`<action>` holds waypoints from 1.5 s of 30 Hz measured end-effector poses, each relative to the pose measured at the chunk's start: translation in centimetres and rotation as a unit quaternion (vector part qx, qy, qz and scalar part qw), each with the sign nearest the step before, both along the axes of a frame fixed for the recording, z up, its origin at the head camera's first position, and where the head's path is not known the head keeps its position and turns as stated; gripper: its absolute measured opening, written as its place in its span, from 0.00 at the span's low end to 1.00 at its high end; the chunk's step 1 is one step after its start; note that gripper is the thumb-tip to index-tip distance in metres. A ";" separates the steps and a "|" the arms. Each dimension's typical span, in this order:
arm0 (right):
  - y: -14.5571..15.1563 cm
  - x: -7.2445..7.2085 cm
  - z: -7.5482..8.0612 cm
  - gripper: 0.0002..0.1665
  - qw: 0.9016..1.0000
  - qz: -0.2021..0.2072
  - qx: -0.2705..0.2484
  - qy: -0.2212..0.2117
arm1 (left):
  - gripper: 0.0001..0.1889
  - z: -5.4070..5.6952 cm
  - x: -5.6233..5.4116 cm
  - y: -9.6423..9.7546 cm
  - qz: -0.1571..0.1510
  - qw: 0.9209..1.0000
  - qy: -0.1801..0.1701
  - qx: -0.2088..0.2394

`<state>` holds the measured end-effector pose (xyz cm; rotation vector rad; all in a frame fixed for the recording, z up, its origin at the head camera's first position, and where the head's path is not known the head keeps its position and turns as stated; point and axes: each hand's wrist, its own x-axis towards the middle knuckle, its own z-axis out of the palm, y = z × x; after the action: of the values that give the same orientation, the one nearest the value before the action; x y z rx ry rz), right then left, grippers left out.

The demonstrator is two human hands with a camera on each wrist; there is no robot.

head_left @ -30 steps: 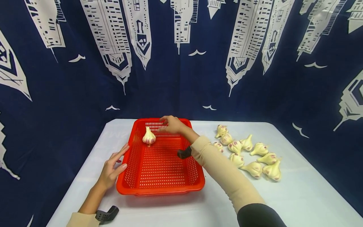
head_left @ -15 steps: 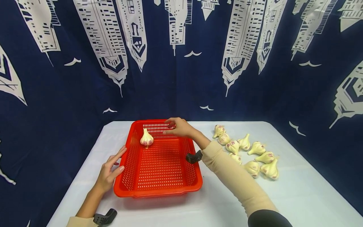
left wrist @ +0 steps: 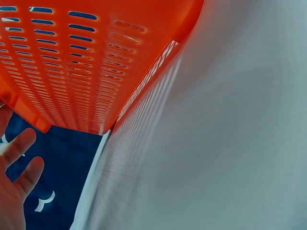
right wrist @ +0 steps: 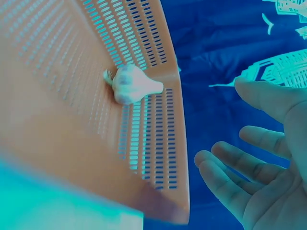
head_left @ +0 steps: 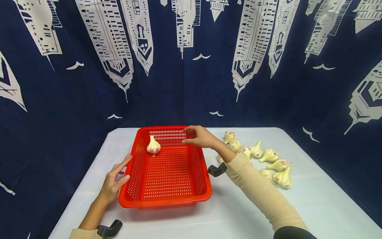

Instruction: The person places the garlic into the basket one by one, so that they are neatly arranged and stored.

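Observation:
A red perforated plastic basket [head_left: 167, 201] stands on the white table. Inside it, at the far left corner, one garlic bulb [head_left: 153, 145] leans with its stem up; the right wrist view shows the same garlic bulb [right wrist: 132, 85] against the slotted wall. My left hand [head_left: 112, 184] rests its outstretched fingers on the basket's left rim. In the left wrist view, fingers of the left hand [left wrist: 17, 163] show beside the basket wall. My right hand [head_left: 200, 136] hovers over the far right corner of the basket, fingers loosely bent and holding nothing, as the right wrist view of the hand [right wrist: 259, 167] confirms.
Several garlic bulbs [head_left: 269, 155] lie loosely grouped on the table to the right of the basket, some hidden behind the right forearm. A dark blue cloth [head_left: 185, 96] with white building prints hangs behind the white table [head_left: 238, 205].
My right hand has moved to the right, away from the garlic bulb in the basket toward the far right corner. The left hand keeps its place on the rim; the whole view has shifted slightly.

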<state>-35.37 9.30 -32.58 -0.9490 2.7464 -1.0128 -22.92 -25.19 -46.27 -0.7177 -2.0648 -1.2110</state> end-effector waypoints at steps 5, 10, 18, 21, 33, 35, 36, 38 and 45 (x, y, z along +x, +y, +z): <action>1.7 0.1 -0.4 0.31 1.000 -0.005 -0.008 -0.002 | 0.31 0.0 0.0 0.1 0.006 1.000 0.000 0.006; 3.3 0.0 -1.0 0.31 1.000 -0.023 -0.017 0.006 | 0.31 0.2 0.0 0.2 0.005 1.000 -0.004 0.008; 5.8 -0.1 -2.1 0.28 0.999 -0.045 -0.024 0.013 | 0.32 0.2 0.1 0.2 0.006 1.000 -0.005 0.006; 6.6 -0.2 -2.3 0.27 0.998 -0.046 -0.025 0.017 | 0.32 0.3 0.2 0.3 0.007 1.000 -0.008 0.008; 10.1 -0.9 -3.9 0.28 0.997 -0.078 -0.004 0.010 | 0.32 0.2 0.3 0.3 0.007 1.000 -0.009 0.011; 10.7 -1.0 -4.1 0.28 0.996 -0.083 -0.006 0.011 | 0.32 0.2 0.2 0.3 0.007 1.000 -0.010 0.011; 10.9 -1.0 -4.3 0.28 0.996 -0.086 -0.009 0.008 | 0.32 0.2 0.2 0.3 0.007 1.000 -0.010 0.011; 11.5 -1.1 -4.5 0.28 0.996 -0.091 -0.010 0.011 | 0.32 0.2 0.2 0.3 0.007 1.000 -0.011 0.011; 13.0 -1.3 -5.3 0.29 0.994 -0.103 -0.002 0.024 | 0.32 0.1 0.1 0.3 0.009 1.000 -0.011 0.011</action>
<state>-36.64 22.26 -37.87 -0.7085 2.9313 -1.0376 -22.80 -24.93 -46.21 -0.6780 -2.0682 -1.2349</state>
